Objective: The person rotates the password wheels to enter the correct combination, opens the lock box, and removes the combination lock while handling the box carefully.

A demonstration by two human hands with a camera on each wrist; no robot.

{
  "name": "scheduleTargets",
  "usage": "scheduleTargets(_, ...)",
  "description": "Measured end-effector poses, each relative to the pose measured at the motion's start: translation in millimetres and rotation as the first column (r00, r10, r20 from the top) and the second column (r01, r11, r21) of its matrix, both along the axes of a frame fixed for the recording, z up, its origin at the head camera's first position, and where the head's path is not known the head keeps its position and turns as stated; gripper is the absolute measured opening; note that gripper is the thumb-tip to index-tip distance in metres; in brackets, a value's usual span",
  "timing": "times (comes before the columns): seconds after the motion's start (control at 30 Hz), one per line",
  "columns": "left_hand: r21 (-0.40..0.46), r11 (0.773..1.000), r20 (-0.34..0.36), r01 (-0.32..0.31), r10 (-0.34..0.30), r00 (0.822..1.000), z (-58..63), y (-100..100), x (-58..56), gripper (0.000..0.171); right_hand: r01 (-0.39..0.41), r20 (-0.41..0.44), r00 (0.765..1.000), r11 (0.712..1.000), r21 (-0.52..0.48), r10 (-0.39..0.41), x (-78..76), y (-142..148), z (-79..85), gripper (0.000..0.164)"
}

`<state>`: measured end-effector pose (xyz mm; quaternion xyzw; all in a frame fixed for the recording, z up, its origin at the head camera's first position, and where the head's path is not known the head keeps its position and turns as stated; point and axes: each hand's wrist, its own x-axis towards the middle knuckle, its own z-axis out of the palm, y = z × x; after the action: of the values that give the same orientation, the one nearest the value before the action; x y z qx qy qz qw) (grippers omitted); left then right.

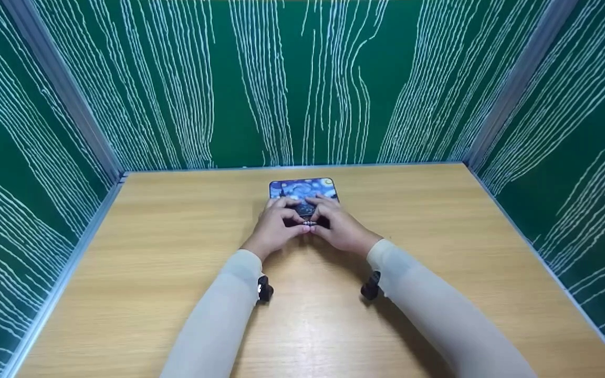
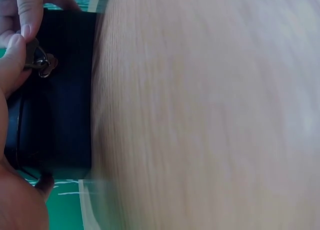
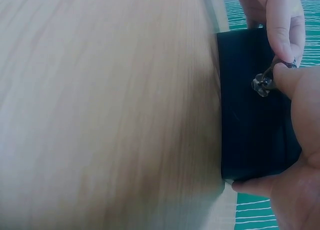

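A box (image 1: 304,187) with a swirling blue and yellow night-sky picture on its lid rests on the table. Its dark front (image 2: 57,122) carries a small metal latch (image 3: 260,85) with a wire loop. My left hand (image 1: 275,227) and right hand (image 1: 343,229) meet at the middle of this front edge, thumb tips nearly together. Both pinch the latch between thumb and forefinger, close under the lid's edge. Other fingers spread over the lid and along the two sides of the box. The fingertips hide the upper part of the latch.
The wooden table (image 1: 176,236) runs up to green panels (image 1: 329,84) with white wavy lines, at the back and both sides. Metal posts (image 1: 66,94) stand at the corners. A small black camera (image 1: 264,289) sits at each wrist, over the sleeve.
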<state>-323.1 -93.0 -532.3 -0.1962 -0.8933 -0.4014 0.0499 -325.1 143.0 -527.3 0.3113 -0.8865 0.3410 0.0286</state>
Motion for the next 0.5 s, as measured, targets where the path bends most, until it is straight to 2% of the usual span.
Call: scheduleTargets(0.5,-0.001,1.000,0.007,-0.002,0.002,1.000,0.6,-1.1,-0.8,0.020,0.002,-0.004,1.000,1.000,-0.004,-0.002,0.0,-1.3,0.2,0.012)
